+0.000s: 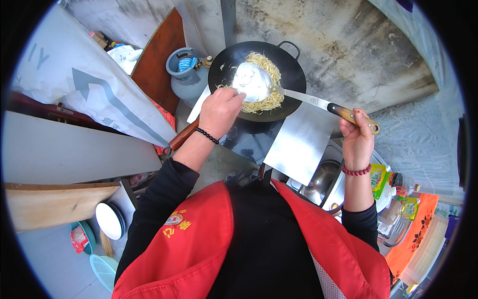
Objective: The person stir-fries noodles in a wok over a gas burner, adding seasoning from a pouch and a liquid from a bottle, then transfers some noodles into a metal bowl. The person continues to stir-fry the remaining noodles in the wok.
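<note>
In the head view, the right hand (358, 139) holds the spatula (251, 82) by its handle; the left hand (225, 110) has its fingers narrow at the blade's edge, but I cannot tell if they pinch something. The blade is above pale shreds (269, 103) in the wok (294, 74). If the wok is hot, the left fingers may be burned; the left forearm, crossing the wooden handle (183, 135), might push it. A gas bottle (191, 82) limits the left side, a stained wall (343, 45) the back. A metal sheet (298, 149) lies nearer the body.
</note>
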Available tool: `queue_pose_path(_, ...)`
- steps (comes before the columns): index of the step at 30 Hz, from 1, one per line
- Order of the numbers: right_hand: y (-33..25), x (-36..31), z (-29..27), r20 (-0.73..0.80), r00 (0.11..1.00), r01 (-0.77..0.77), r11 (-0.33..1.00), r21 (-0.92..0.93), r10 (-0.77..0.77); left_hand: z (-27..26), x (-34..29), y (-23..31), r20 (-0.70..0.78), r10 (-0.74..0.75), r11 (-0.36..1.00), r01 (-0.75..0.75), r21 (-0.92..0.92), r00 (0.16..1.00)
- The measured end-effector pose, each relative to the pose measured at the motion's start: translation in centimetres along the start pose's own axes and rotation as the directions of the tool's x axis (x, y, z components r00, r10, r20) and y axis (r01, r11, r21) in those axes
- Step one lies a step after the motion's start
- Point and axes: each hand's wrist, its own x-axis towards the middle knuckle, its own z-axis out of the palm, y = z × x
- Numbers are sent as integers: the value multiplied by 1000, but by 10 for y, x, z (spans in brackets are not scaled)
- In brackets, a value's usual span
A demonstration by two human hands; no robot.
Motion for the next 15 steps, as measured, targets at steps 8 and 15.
queue_pose_path(8, -2, -5, 2, -14, 1000, 17, 1000, 20, -16, 0, -6, -11, 3, 45, 999, -45, 30, 999)
queue_pose_path(15, -8, -2, 0, 4, 974, 225, 959, -172, -228, -65, 22, 37, 52, -427, 657, 349, -668, 903)
